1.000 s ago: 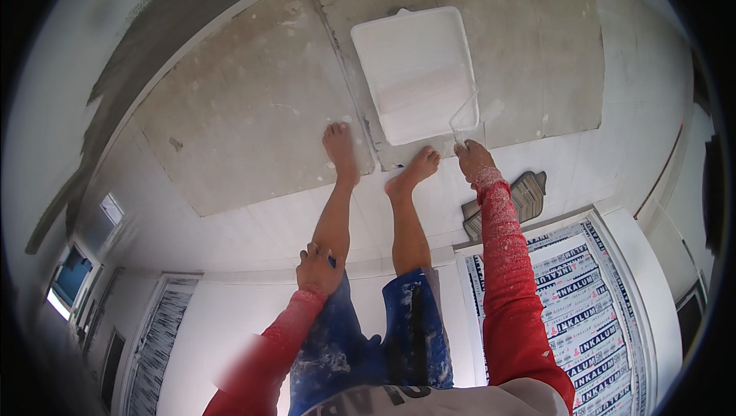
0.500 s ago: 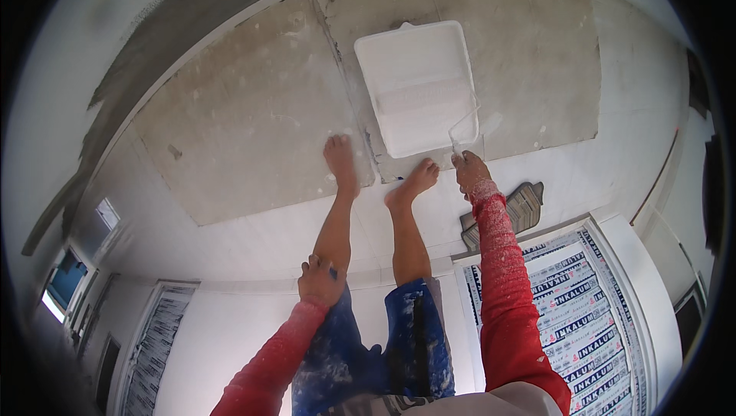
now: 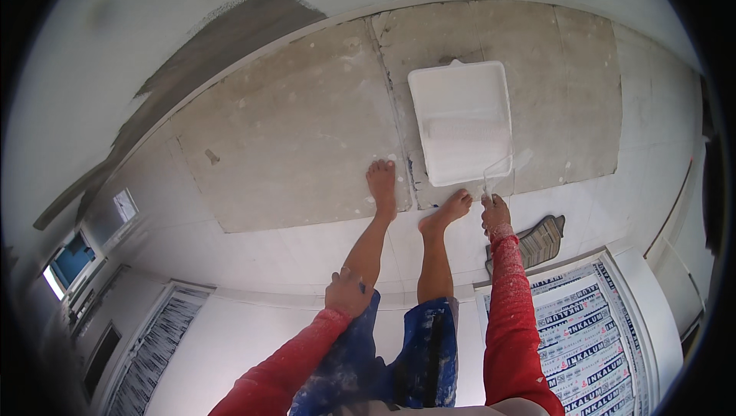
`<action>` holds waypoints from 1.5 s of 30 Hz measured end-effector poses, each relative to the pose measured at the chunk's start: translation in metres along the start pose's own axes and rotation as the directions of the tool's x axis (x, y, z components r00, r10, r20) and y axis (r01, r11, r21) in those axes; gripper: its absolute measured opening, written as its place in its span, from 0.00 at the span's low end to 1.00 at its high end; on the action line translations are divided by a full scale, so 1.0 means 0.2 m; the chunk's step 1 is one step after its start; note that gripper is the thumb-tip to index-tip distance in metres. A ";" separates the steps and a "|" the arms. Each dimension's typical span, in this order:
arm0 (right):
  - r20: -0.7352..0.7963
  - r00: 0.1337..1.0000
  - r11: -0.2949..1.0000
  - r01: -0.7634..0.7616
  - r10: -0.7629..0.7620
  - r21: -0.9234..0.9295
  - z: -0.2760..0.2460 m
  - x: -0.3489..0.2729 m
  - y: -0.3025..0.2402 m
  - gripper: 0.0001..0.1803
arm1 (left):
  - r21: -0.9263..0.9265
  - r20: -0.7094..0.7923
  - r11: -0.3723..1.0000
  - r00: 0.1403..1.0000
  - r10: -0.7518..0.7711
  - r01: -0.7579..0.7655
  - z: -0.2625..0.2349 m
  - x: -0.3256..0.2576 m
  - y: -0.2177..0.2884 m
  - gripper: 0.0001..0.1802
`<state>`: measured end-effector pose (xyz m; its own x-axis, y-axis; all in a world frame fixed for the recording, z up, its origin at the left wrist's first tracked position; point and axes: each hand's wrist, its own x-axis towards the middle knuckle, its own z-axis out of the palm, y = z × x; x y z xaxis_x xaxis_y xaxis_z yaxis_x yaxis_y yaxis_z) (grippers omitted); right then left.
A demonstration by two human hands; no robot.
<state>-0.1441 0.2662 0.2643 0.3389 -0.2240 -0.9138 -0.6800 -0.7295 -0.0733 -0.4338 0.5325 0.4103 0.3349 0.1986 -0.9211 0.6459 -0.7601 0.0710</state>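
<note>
Over the white paint tray (image 3: 460, 86), right hand's (image 3: 496, 215) grip pinching a half-blurred roller handle (image 3: 498, 174).

Below me the floor (image 3: 253, 247) is pale and white-tiled; over it lie flat sheets of grey-brown cardboard (image 3: 291, 132), speckled with white spots and butted edge to edge; beyond them rises a white wall (image 3: 115, 48) with a rough dark grey patch (image 3: 222, 40) slanting across it; a small striped mat (image 3: 540, 240) lies on the tiles to my right; at my far left a window (image 3: 69, 259) shows blue daylight; the room is evenly bright.
</note>
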 end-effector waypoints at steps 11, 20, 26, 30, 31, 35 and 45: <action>-0.350 0.813 0.885 0.421 -0.465 -0.200 0.19 -0.31 0.30 0.21 | -0.275 -0.156 0.961 0.988 -0.014 -0.030 -0.05 -0.07 -0.22 0.21; -0.298 0.689 0.734 0.676 -0.661 -0.066 0.47 -0.64 -0.10 0.18 | -0.569 -0.262 0.822 0.950 -0.170 -0.010 -0.21 -0.32 -0.72 0.28; -0.186 0.711 0.730 0.682 -0.678 -0.055 1.10 -0.46 -0.74 0.25 | -0.348 0.032 0.880 0.942 -0.333 0.323 -0.05 -0.19 -0.95 0.32; -0.069 0.788 0.791 0.612 -0.611 -0.007 1.39 -0.36 -1.17 0.26 | -0.316 0.006 0.908 0.957 -0.290 0.277 -0.06 -0.17 -1.07 0.28; -0.080 0.782 0.785 0.619 -0.619 -0.030 1.45 -0.33 -1.24 0.26 | -0.311 0.016 0.910 0.958 -0.285 0.275 -0.07 -0.16 -1.10 0.28; -0.041 0.801 0.801 0.593 -0.597 -0.081 1.59 -0.27 -1.50 0.27 | -0.353 0.027 0.890 0.955 -0.297 0.287 -0.10 -0.15 -1.20 0.26; -0.044 0.790 0.791 0.612 -0.611 -0.003 1.63 -0.37 -1.53 0.21 | -0.354 -0.040 0.910 0.968 -0.247 0.218 -0.19 -0.13 -1.31 0.24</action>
<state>-0.1721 0.7168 0.2245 0.7118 0.2408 -0.6598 -0.3288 -0.7158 -0.6160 -0.5847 0.7497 0.4313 0.1919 0.4051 -0.8939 0.9031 -0.4295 -0.0007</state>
